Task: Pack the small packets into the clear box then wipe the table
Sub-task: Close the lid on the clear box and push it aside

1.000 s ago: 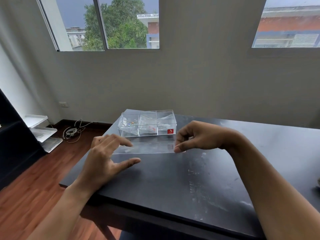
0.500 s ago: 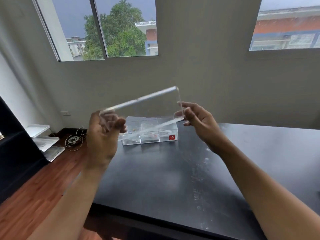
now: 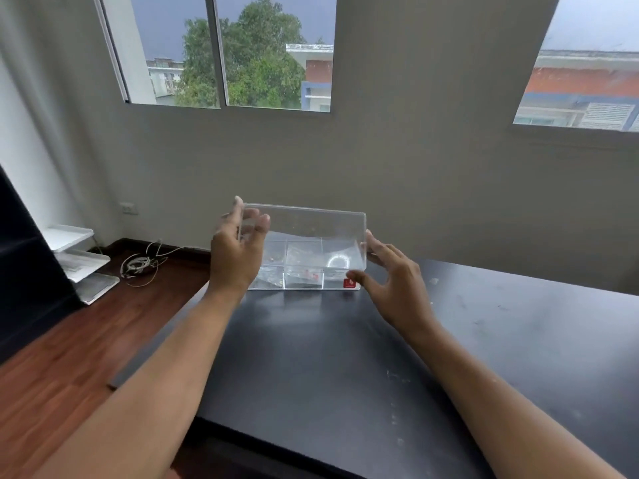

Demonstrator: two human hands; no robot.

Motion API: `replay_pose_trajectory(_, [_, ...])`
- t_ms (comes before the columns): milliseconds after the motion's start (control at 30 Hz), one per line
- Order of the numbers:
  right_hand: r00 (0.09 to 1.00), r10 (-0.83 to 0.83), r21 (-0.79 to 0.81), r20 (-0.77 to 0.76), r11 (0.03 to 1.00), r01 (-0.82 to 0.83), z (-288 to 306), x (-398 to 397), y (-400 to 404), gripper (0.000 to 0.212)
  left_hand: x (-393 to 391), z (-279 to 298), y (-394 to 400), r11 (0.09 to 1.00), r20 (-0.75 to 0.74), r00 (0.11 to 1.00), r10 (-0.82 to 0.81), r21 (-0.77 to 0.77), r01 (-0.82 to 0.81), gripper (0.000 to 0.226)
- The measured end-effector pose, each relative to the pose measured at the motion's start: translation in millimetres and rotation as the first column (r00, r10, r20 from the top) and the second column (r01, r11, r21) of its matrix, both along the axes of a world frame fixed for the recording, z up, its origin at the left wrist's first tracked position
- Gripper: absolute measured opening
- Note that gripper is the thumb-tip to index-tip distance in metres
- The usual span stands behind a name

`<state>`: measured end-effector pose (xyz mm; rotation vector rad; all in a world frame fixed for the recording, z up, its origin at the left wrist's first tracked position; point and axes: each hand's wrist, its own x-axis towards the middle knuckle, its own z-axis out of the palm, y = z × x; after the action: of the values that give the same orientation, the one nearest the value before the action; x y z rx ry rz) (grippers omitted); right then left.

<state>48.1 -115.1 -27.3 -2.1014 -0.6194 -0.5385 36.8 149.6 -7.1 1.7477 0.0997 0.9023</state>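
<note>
The person holds the clear lid (image 3: 304, 233) by its short ends, left hand (image 3: 237, 250) and right hand (image 3: 390, 281) each pinching an edge, tilted just above the clear box (image 3: 304, 271) on the table (image 3: 484, 340). Packets seem to lie inside the box, though glare blurs them. Best to level the lid, align its corners over the box, then lower evenly.

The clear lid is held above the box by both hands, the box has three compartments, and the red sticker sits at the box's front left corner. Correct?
Not quite. The head view shows the red sticker at the front right corner of the box. The rest holds: left hand and right hand hold the clear lid above the three-compartment box.
</note>
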Motion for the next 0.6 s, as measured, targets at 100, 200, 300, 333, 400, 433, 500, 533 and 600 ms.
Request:
replay_pose_trajectory(100, [0.999, -0.033, -0.037, -0.003, 0.999, 0.033, 4, 0, 1, 0.075, -2, -4, 3, 0.994, -0.053, 0.996, 0.065, 0.091, -0.06, 0.068])
replay_pose_trajectory(200, [0.998, -0.03, -0.042, -0.047, 0.999, 0.028, 3, 1, -2, 0.074, -2, -4, 1, 0.992, -0.115, 0.991, 0.063, 0.116, -0.05, 0.062])
replay_pose_trajectory(300, [0.994, 0.008, 0.007, -0.107, 1.0, -0.007, 2, 1, 0, 0.07, -3, -5, 0, 0.995, -0.174, 0.984, 0.048, 0.099, -0.031, 0.063])
replay_pose_trajectory(333, [0.993, 0.021, 0.023, -0.117, 1.0, -0.018, 2, 1, 1, 0.068, -3, -6, 2, 0.995, -0.181, 0.982, 0.045, 0.09, -0.029, 0.065])
replay_pose_trajectory(400, [0.994, 0.021, 0.027, -0.11, 0.999, -0.018, 2, 1, 3, 0.066, -3, -7, 5, 0.994, -0.202, 0.978, 0.06, 0.097, -0.041, 0.064])
replay_pose_trajectory(433, [0.995, 0.015, 0.021, -0.101, 1.0, -0.013, 2, 1, 4, 0.065, -2, -8, 6, 0.994, -0.218, 0.974, 0.067, 0.1, -0.046, 0.062])
replay_pose_trajectory(500, [0.998, -0.005, -0.001, -0.066, 1.0, 0.005, 2, 1, 4, 0.064, -1, -10, 6, 0.993, -0.256, 0.964, 0.076, 0.108, -0.049, 0.059])
replay_pose_trajectory(533, [0.999, -0.017, -0.007, -0.051, 1.0, 0.017, 2, 2, 4, 0.063, 0, -11, 6, 0.991, -0.275, 0.957, 0.086, 0.122, -0.054, 0.058])
replay_pose_trajectory(600, [0.998, -0.037, 0.003, -0.048, 0.999, 0.037, 3, 2, 2, 0.061, 2, -13, 6, 0.988, -0.294, 0.95, 0.102, 0.141, -0.063, 0.055])
